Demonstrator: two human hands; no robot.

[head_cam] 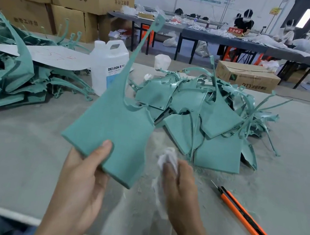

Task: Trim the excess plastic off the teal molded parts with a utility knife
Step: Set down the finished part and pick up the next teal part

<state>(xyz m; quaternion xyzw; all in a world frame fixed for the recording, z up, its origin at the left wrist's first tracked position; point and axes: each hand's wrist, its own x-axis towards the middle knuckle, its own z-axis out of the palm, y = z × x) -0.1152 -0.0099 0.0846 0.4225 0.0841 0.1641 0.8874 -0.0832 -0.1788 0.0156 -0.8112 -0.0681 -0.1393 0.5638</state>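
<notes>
**A:** Why is the teal part (113,127) lifted off the tabletop (16,147)?

**B:** The left hand (82,176) pinches its near edge, thumb in front. That tilts its face toward the right hand (179,182), which is curled round a white rag (168,157), probably for wiping.

**A:** And the knife (244,215)?

**B:** It lies unheld at the near right with the blade out. There is bare room between it and the pile (200,111).

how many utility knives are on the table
1. The orange utility knife lies on the grey table, right of the right hand holding a white cloth; the left hand holds a teal part. More may be hidden under the teal piles.
</notes>
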